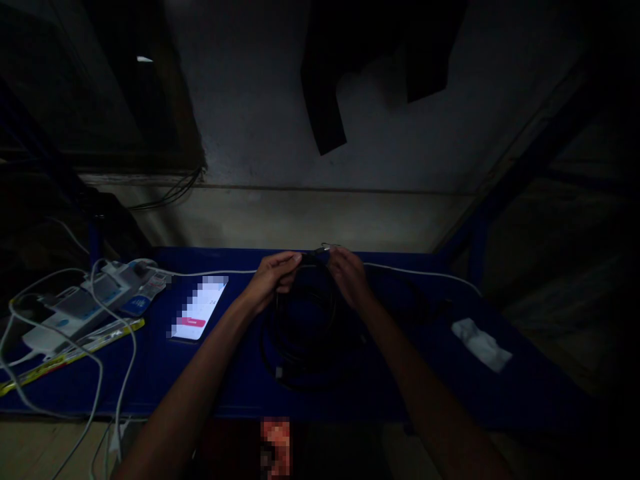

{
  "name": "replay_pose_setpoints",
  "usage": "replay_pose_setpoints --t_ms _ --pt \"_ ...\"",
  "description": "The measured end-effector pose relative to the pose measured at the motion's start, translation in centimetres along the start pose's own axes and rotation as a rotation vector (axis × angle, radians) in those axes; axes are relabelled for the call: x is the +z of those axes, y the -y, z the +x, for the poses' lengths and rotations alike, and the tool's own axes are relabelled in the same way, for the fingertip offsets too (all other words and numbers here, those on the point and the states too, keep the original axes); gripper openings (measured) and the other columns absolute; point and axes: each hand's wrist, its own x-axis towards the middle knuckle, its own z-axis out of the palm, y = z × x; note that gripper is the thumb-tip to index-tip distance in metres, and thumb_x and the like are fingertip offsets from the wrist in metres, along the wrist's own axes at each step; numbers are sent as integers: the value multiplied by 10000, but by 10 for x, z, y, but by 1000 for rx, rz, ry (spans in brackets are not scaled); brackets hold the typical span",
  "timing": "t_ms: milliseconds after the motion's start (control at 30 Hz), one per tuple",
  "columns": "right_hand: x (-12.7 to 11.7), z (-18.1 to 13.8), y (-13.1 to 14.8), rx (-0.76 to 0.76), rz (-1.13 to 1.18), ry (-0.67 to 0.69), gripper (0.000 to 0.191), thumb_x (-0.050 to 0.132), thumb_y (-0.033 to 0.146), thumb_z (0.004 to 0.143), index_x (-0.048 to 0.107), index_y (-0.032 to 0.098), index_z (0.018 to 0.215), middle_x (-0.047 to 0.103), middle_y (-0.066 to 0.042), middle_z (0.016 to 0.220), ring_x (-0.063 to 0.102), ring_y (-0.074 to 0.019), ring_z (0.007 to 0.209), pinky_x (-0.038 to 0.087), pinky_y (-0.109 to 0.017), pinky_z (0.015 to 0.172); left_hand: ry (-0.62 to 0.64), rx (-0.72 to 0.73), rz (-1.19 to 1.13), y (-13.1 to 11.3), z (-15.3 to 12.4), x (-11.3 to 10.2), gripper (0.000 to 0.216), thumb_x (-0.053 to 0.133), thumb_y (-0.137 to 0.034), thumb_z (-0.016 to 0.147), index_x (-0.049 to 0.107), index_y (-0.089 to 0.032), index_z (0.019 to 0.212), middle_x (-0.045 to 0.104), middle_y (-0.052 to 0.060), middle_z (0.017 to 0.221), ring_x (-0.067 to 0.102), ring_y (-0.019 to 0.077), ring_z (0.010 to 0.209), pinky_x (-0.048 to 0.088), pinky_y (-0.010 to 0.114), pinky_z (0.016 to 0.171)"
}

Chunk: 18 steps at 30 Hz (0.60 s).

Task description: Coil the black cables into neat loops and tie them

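Observation:
A coiled black cable point(283, 337) hangs below and between my hands, over the blue table, its lower loops hard to make out in the dark. My left hand point(277, 275) pinches the top of the coil between thumb and fingers. Opposite it, my right hand point(349, 272) is closed at the coil's upper right, fingertips together on a small shiny piece point(324, 249) with a thin curved strand above it. Whether that piece is a plug or a tie I cannot tell. A pale connector end point(279, 373) shows low on the coil.
Left on the blue table point(235, 393) lie a lit phone point(200, 310), a white power strip point(45, 337) with tangled white cords and a yellow strip point(115, 332). A crumpled white tissue point(481, 345) lies right. One white cable point(425, 270) runs along the back, before a wall.

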Motion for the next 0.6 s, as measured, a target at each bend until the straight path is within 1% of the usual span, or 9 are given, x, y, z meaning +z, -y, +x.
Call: replay_pose_setpoints --t_ms 100,167,233,300,467,600 --pt "16 -17 -4 77 -55 90 461 817 637 773 605 230 820 431 62 648 401 -118 567 405 -279 544 8 -13 -108 1 -2 -2 331 828 -469 854 685 -186 951 449 -33 746 293 47 536 172 187 435" --pt "26 -27 -5 121 -49 187 450 801 637 793 622 227 843 454 58 648 410 -120 563 403 -283 544 19 -16 -146 4 -3 -2 357 823 -483 855 645 -179 911 453 -33 759 288 43 539 177 177 429" --pt "34 -34 -7 148 7 282 422 804 606 804 621 229 857 445 61 650 389 -118 557 402 -286 548 30 -27 -140 7 -3 -3 390 822 -510 856 634 -174 919 420 -49 726 269 39 527 172 168 424" --pt "39 -39 -7 173 82 337 396 813 569 807 610 232 852 422 64 657 361 -115 559 400 -288 550 34 -38 -109 11 -3 -2 416 834 -526 848 637 -174 950 376 -73 681 248 34 506 168 162 420" --pt "40 -41 -4 191 259 374 340 822 476 801 594 225 791 367 61 655 330 -124 585 410 -291 556 11 -19 -18 18 -4 4 426 831 -540 854 658 -167 966 367 -87 640 246 26 479 182 150 412" --pt "38 -39 -7 216 324 369 321 810 434 810 575 221 764 334 70 643 288 -116 579 419 -288 563 -39 -21 47 23 -2 4 459 813 -576 858 686 -143 943 343 -90 619 256 26 466 184 157 404"
